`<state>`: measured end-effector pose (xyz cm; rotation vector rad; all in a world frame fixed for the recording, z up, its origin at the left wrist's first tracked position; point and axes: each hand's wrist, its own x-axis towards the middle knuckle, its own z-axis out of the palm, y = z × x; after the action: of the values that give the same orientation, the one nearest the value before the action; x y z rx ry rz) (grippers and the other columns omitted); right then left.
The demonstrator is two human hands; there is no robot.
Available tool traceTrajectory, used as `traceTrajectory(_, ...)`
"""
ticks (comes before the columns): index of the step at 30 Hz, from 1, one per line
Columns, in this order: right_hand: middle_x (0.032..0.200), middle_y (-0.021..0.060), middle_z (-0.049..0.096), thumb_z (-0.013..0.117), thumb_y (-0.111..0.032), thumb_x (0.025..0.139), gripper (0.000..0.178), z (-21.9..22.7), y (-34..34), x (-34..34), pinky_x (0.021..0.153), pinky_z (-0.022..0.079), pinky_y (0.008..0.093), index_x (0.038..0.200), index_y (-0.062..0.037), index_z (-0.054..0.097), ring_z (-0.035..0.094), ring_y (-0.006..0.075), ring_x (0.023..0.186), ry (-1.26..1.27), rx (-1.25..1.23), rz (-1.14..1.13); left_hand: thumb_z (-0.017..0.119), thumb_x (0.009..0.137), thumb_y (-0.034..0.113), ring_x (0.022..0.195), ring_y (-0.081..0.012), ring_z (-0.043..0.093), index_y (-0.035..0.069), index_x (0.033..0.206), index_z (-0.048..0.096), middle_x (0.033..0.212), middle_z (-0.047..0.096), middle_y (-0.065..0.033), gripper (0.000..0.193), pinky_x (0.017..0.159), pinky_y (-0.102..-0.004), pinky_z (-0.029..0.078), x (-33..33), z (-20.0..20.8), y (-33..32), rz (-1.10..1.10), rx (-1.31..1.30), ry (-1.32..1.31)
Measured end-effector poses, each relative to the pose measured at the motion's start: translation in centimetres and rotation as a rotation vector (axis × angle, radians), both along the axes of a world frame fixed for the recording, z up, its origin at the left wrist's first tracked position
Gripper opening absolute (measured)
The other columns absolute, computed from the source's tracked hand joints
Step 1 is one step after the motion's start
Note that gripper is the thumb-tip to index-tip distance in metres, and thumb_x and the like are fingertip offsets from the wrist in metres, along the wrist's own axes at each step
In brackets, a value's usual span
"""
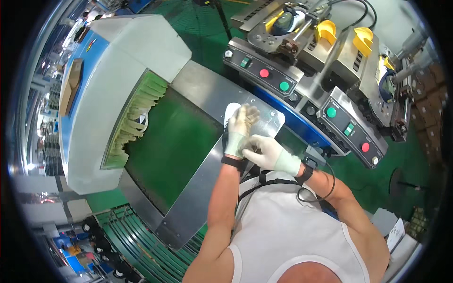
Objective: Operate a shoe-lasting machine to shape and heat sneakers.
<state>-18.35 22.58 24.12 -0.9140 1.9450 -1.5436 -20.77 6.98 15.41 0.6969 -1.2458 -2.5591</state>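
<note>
Both my hands wear thin pale gloves, with a dark band round each wrist. My left hand [243,120] is raised over a small metal shelf plate [271,119], its fingers spread and holding nothing. Against the left wrist my right hand [266,153] has its fingers bent inward, pinching at the cuff of the left glove [234,143]. The right fingertips are partly hidden. A thin black cable [333,181] loops beside my right forearm.
To the left, a green conveyor belt [170,146] enters a white machine [104,85] through a pale green strip curtain [141,113]; something white shows among the strips. At upper right, a metal press machine has button panels [264,70] and yellow holders [325,32]. Metal rollers [137,236] lie lower left.
</note>
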Motion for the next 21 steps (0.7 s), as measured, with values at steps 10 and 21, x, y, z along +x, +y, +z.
traceTrajectory(10, 0.116, 0.0151, 0.062, 0.079, -0.031, 0.087, 0.050, -2.0, 0.7, 3.4, 0.087, 0.057, 0.0430, 0.125, -0.0062, 0.060, 0.067, 0.0338, 0.103, 0.205, 0.147, -0.138, 0.054, 0.109, 0.028, 0.094, -0.0242, 0.072, 0.000, 0.126, 0.057, 0.108, 0.070, -0.0150, 0.034, 0.082, -0.0362, 0.059, -3.1, 0.7, 0.2, 0.163, -0.020, 0.056)
traceTrajectory(21, 0.104, 0.0141, 0.065, 0.080, -0.027, 0.085, 0.040, -2.8, 0.5, 3.5, 0.084, 0.058, 0.0405, 0.114, -0.0048, 0.063, 0.069, 0.0316, 0.091, 0.217, 0.074, -0.094, 0.055, 0.108, 0.027, 0.101, -0.0267, 0.070, -0.002, 0.130, 0.054, 0.115, 0.067, -0.0171, 0.037, 0.089, -0.0390, 0.058, -4.0, 2.2, -0.5, 0.113, -0.169, 0.053)
